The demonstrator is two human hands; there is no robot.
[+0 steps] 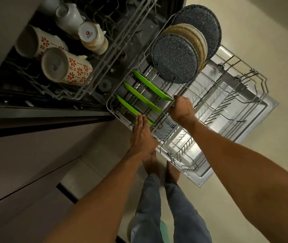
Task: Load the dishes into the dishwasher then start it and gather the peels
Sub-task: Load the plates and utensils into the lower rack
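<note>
Left hand (pixel 142 135) lays straight, pressed-together fingers (pixel 140 121) on the nearest green plate (pixel 134 109), right hand (pixel 181 109) curls its fingers round the lower rack (pixel 255 74) wire beside the farthest; recommended: seat plates upright between tines, steadying the rack.

The person is wearing faded blue jeans (pixel 173 213), filling the frame toward 6 o'clock, the cloth creasing at the hems. Both forearms are showing bare, without sleeves, and the feet (pixel 159 165) are showing bare below the hems.
</note>
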